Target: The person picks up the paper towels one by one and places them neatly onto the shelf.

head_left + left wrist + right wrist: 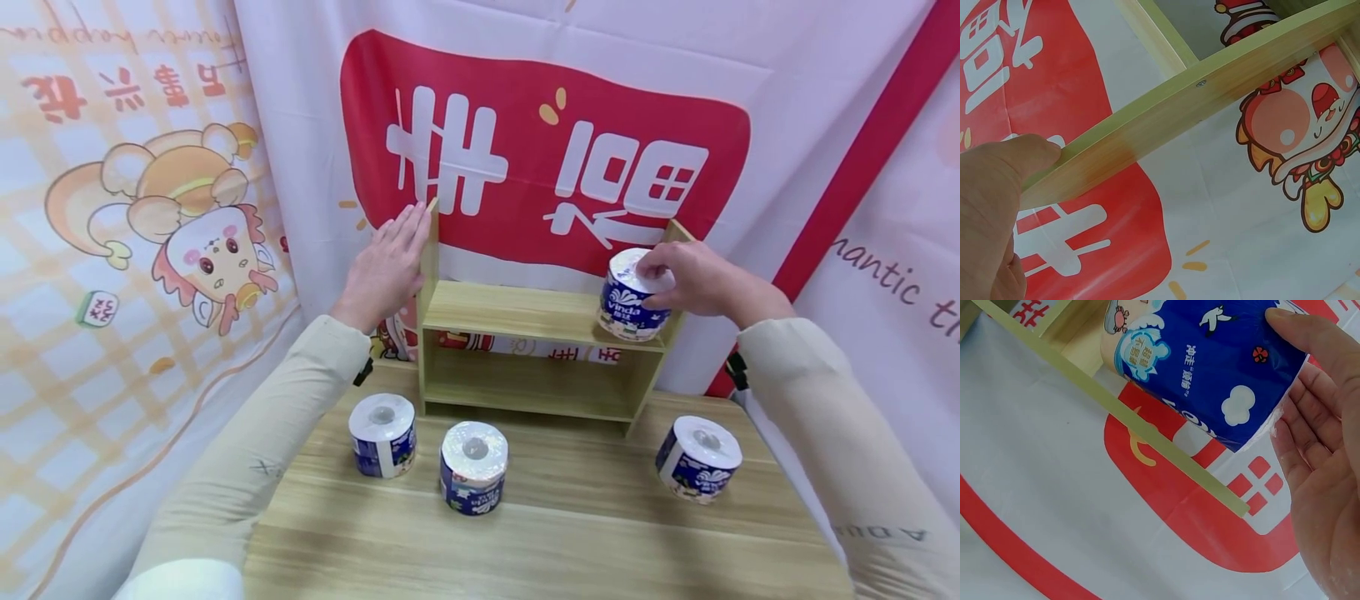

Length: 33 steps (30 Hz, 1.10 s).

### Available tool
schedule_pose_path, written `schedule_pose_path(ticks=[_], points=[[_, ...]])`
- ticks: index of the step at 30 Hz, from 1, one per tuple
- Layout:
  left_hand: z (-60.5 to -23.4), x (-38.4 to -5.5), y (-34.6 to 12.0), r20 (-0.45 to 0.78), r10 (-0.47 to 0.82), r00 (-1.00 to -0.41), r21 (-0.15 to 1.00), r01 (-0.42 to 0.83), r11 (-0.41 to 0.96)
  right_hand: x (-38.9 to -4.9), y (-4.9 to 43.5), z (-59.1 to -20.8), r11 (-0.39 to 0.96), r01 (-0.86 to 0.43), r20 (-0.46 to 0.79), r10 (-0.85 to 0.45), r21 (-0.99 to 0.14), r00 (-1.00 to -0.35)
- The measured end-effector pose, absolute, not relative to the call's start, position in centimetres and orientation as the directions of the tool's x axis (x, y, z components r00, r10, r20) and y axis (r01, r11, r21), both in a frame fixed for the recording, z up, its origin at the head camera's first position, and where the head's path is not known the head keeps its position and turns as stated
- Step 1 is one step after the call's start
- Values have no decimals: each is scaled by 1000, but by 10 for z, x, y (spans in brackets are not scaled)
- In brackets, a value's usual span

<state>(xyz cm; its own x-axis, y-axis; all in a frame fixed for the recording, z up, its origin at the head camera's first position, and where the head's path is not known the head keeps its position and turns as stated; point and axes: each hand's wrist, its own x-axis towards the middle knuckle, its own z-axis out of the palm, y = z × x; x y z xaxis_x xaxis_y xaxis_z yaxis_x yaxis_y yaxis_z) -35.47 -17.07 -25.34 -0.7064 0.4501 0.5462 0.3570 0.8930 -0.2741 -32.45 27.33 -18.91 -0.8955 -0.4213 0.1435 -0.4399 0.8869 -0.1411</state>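
A small two-tier wooden shelf [517,310] stands at the back of the table. My left hand [390,262] grips the top of its left side panel [1129,134], and in the left wrist view the thumb lies at the panel's edge. At the upper board's right end, my right hand [693,279] holds a blue-wrapped toilet paper roll [626,312] upright. The right wrist view shows the thumb on the roll's wrapper [1210,369] and the other fingers at its top end, beside the right side panel [1141,425].
Three more toilet paper rolls stand upright on the wooden table [570,533]: one at left [382,437], one nearer the middle [474,467], one at right [699,460]. Printed cloth [540,33] hangs behind the shelf and along both sides.
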Motion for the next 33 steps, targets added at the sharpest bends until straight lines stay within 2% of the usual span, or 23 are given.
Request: schedule_pose_path(ticks=[14, 33], points=[[-253, -355, -172, 541, 443, -715, -273, 349, 896, -337, 278, -201, 889, -442, 175, -419, -122, -891], [-258, -357, -171, 557, 436, -707, -248, 360, 899, -348, 279, -224, 884, -437, 171, -410, -169, -896]])
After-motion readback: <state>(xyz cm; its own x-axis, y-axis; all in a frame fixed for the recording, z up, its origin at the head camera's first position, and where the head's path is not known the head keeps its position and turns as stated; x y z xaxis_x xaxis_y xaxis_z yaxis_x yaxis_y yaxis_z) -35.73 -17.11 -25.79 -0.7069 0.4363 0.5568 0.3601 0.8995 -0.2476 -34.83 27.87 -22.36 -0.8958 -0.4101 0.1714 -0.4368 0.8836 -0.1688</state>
